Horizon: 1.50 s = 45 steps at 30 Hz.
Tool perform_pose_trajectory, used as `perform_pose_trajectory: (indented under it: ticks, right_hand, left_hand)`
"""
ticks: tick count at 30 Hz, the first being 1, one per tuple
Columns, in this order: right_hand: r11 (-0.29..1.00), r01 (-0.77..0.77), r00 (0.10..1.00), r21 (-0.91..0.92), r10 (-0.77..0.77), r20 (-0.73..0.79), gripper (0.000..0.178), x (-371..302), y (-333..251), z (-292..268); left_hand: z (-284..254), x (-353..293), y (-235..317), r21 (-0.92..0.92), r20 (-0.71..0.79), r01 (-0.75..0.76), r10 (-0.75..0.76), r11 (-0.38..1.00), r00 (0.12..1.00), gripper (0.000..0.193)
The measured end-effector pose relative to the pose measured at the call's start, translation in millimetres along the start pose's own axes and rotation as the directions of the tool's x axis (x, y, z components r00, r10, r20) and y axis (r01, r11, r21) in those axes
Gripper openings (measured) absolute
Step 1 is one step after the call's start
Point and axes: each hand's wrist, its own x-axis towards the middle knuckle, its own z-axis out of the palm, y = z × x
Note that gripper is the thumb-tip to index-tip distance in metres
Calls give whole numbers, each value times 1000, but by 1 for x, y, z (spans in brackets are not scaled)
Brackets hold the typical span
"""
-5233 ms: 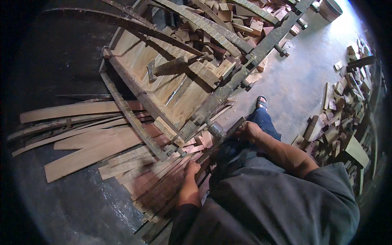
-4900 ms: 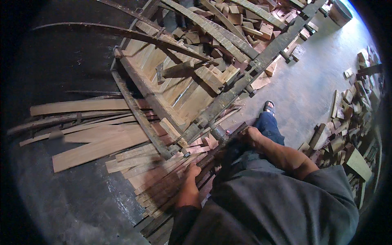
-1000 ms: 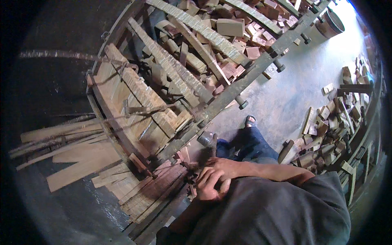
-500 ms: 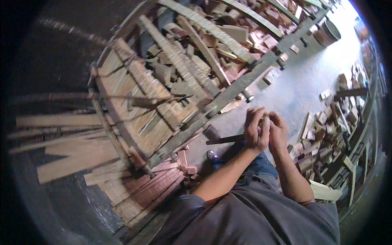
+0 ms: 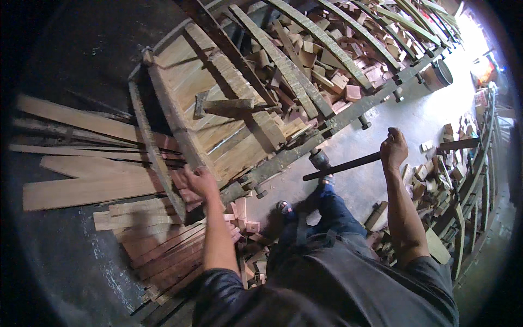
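Observation:
My right hand is closed round a dark, straight bar that points left across my legs. A dark rounded block shows beside its far end; I cannot tell whether they are joined. My left hand, somewhat blurred, is over the near left corner of a long slatted frame. Its fingers are curled, and what they hold, if anything, is hidden. A hammer-like tool with a wooden handle lies on the frame's plank panel.
Wood offcuts fill the frame beyond its cross slats. Loose boards and stacked strips lie at the left. Another offcut pile and a second frame stand right. A bucket sits at the far right.
My hands were together in front of me and are now apart. The left has gone left to the frame's corner; the right has moved right with the bar. The view has shifted.

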Motion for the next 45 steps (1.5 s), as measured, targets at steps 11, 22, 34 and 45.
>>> perform_pose_trajectory:
  ticks: [11, 22, 34, 45]
  right_hand:
    - [924, -332, 901, -190, 370, 227, 31, 30, 77, 84]
    - [917, -393, 722, -71, 356, 594, 25, -9, 165, 225]
    - [687, 491, 356, 536, -719, 597, 32, -71, 24, 96]
    - [714, 573, 513, 402, -695, 504, 7, -118, 24, 121]
  left_hand:
    - [-7, 26, 10, 163, 269, 100, -141, 982, 953, 64]
    - [0, 35, -16, 322, 137, 118, -170, 939, 976, 49]
    - [5, 21, 33, 352, 164, 3, -65, 936, 984, 56]
    - [-1, 28, 5, 228, 194, 78, -124, 970, 973, 50]
